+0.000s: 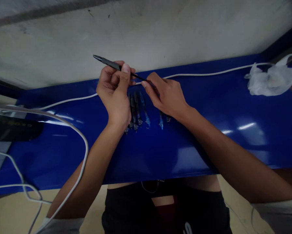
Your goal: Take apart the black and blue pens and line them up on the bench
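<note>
My left hand (116,87) is closed around a dark grey pen barrel (108,62), its tip pointing to the upper left. A thin dark refill (138,77) runs from the barrel's other end to my right hand (166,92), which pinches it between thumb and fingers. Below the hands, several clear pens with black parts (135,112) lie side by side on the blue table (148,156). Next to them is a pen with blue parts (145,109). Another blue pen (161,123) and a dark one (168,119) are partly hidden under my right hand.
A white cable (197,74) runs along the table's back by the wall. More white cable (84,139) loops over my left forearm. At the left sits a black object with lettering (14,128). A crumpled white plastic bag (270,79) lies at the far right.
</note>
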Demonstrator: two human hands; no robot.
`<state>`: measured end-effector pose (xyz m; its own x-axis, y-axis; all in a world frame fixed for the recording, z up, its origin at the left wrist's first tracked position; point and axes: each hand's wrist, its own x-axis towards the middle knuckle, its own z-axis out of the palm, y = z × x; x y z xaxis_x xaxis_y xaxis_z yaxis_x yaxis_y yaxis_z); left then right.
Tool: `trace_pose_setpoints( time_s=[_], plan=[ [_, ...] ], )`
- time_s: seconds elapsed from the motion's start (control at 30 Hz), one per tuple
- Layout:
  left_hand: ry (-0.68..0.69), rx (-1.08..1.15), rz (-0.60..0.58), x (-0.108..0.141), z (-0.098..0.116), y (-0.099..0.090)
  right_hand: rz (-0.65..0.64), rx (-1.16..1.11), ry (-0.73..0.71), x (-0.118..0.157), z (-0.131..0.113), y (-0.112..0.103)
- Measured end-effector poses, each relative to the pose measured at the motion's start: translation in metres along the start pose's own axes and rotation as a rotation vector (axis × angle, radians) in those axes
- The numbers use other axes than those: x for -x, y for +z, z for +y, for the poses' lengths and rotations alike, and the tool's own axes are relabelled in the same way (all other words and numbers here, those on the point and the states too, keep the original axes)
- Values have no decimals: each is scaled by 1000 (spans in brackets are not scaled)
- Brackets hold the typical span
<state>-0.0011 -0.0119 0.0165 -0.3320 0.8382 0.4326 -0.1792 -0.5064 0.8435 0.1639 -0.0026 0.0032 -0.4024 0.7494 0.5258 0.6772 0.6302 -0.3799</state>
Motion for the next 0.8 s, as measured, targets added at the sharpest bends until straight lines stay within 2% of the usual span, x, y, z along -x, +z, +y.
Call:
trace_pose_setpoints(
  time_s=[0.1,0.23,0.5,0.8],
  plan=[
    [-20,-56,-86,4,-5,2,-28,-10,4,0,1,1],
    [-12,-19,-158,9,-8,4,-41,-64,30,1,4,5],
    [-58,-79,-229,9,-10,4,-24,-123,46,3,7,8],
    [-118,-78,-238,9,-6,3,-47,-147,58,2,7,6]
  ],
)
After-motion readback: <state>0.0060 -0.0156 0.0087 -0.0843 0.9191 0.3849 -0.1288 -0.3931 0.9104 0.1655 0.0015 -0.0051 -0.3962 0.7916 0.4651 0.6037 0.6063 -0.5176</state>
